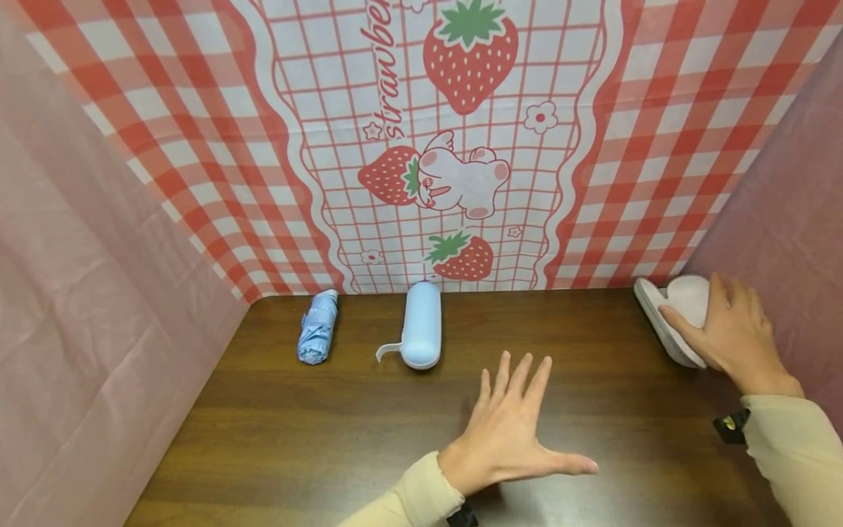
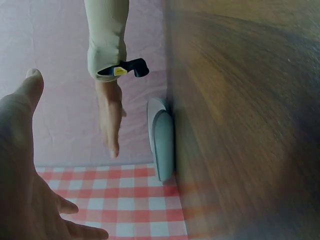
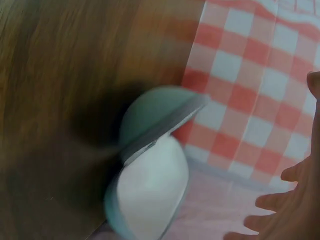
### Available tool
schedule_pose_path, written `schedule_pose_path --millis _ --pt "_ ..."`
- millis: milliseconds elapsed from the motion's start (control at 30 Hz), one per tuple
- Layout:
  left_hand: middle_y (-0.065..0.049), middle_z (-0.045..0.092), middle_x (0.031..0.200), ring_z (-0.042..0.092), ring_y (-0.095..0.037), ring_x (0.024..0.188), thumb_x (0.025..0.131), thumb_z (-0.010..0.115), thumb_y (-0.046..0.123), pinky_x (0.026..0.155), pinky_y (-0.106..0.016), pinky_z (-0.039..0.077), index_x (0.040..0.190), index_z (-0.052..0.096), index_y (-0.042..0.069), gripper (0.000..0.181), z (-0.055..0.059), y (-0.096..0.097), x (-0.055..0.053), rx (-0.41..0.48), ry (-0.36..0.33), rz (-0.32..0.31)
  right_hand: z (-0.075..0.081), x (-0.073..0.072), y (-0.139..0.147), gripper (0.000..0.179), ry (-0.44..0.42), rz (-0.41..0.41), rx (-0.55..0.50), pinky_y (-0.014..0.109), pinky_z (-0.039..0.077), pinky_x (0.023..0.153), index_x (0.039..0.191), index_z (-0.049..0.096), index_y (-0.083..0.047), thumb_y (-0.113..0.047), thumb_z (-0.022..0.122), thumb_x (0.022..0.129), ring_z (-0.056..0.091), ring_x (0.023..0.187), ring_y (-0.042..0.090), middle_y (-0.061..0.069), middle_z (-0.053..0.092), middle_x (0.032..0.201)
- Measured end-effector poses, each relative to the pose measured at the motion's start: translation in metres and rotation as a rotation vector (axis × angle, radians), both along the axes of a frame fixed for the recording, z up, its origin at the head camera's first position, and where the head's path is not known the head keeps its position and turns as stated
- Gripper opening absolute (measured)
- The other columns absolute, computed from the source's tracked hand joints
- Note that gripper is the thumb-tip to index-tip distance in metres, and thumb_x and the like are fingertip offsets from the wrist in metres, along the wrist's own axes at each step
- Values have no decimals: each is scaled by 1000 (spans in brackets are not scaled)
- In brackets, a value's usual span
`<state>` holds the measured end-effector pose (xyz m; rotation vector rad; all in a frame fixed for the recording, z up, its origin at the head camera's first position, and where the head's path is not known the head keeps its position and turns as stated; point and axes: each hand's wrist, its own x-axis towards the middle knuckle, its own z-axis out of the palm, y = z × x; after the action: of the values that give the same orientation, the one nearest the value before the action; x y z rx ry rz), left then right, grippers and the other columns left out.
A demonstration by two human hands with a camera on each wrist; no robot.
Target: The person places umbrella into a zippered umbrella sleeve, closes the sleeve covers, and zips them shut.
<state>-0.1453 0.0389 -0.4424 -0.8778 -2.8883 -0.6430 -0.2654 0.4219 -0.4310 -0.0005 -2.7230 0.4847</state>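
Observation:
My right hand (image 1: 744, 340) is spread over a grey-green rounded object (image 1: 667, 322) with a white part, at the table's back right. In the right wrist view, its grey-green shell (image 3: 155, 117) has a straight grey edge beside the rounded white part (image 3: 152, 187); its exact kind is unclear. The left wrist view shows a gap between this object (image 2: 162, 140) and the right hand (image 2: 110, 120). My left hand (image 1: 503, 432) hovers over the table's front middle, fingers straight, thumb pointing right, holding nothing.
A folded blue umbrella (image 1: 318, 327) lies at the back left. Near the back middle is a light-blue oblong case (image 1: 422, 326) with a small strap. A checked strawberry cloth (image 1: 454, 183) hangs behind the brown wooden table (image 1: 283, 432); pink cloth (image 1: 85, 307) covers both sides.

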Motion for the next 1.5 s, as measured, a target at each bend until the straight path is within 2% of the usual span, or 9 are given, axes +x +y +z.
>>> schedule_pose_path --millis 133,300,467,633,900,1033,1167,1400,1500 --pt "2 12 173 9 -34 160 67 61 95 119 -65 29 162 -11 39 131 0 5 2 11 8 -17 -7 1 14 108 -24 -9 -2 82 30 91 152 16 19 -47 73 88 32 121 71 52 28 139" --pt "5 16 172 17 -34 159 67 63 94 116 -62 37 163 -6 40 130 -1 8 4 16 31 -36 -14 5 24 95 -28 -13 27 80 37 76 138 26 22 -31 81 81 41 100 72 51 36 121" --pt "5 19 171 21 -35 157 68 62 93 114 -61 41 165 8 39 123 -3 11 7 15 46 -47 -19 7 33 85 -58 -18 66 78 36 74 132 29 25 -21 79 82 41 94 74 52 37 114" --pt "4 23 170 23 -35 157 68 61 94 111 -59 44 162 24 37 116 -4 12 8 3 56 -41 -26 8 37 70 9 34 118 77 35 74 117 36 31 -8 78 78 42 86 76 53 41 100" --pt "5 27 168 27 -34 155 68 60 94 107 -57 48 163 23 35 118 -4 12 8 -8 54 -55 -33 9 43 36 61 58 134 73 36 68 92 43 24 4 68 76 46 76 69 46 46 79" --pt "5 31 166 30 -32 154 69 60 94 104 -54 51 162 27 31 117 -5 11 8 -18 61 -56 -29 13 45 20 13 27 89 72 38 55 85 43 20 6 57 80 46 60 67 44 47 70" --pt "5 36 164 34 -31 153 69 59 94 101 -50 53 161 30 29 117 -6 11 8 -30 84 -48 -24 15 46 11 -37 3 49 69 39 49 81 45 20 8 46 81 48 58 67 45 48 67" --pt "5 40 161 37 -30 151 70 58 94 100 -49 54 161 31 27 116 -6 9 7 -30 103 -38 -13 13 50 26 -316 -74 -14 65 43 54 90 54 23 -1 46 86 54 69 66 53 51 85" --pt "4 39 161 38 -30 150 71 58 93 101 -49 53 161 30 28 115 -6 9 7 -30 103 -31 -11 13 50 29 -355 -89 -28 62 44 53 94 56 23 -4 48 84 56 69 61 51 53 88"
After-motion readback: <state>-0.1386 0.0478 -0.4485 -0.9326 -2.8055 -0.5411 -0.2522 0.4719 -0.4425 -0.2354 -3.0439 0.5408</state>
